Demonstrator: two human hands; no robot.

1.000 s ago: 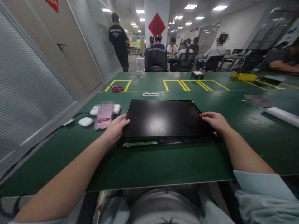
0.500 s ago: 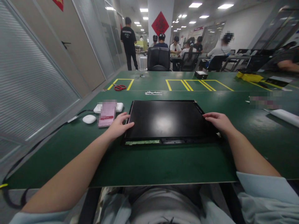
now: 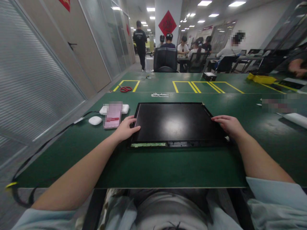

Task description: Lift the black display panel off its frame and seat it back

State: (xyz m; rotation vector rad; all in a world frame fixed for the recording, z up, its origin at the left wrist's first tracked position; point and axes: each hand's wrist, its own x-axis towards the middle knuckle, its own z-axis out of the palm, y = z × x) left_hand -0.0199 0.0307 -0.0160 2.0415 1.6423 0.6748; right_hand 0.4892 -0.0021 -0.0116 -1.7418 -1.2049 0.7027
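Since a second ago the panel [image 3: 172, 123] has come down into its black frame [image 3: 179, 144]: the gap under its near edge has narrowed, and the frame's rim now shows along its left and far sides. The person in the black shirt [image 3: 140, 40] has walked farther off.

The panel lies dark and face up within the frame, on the green worktop [image 3: 168, 169] right in front of the wearer. A strip of green circuit board [image 3: 148, 145] shows along the near side, left of the middle.

The left grip [image 3: 123, 129] is spread rather than clenched, thumb on the panel, fingers at the left edge of the frame. The right grip [image 3: 230, 125] touches the right edge with its fingertips; whether it pinches there I cannot tell.

Left of the frame, a phone [image 3: 113, 116] leans on a white block [image 3: 125, 109], with a white oval [image 3: 95, 120] beside it. Red-handled scissors [image 3: 126, 89] lie farther back, and white scraps [image 3: 160, 95] lie just beyond the frame.
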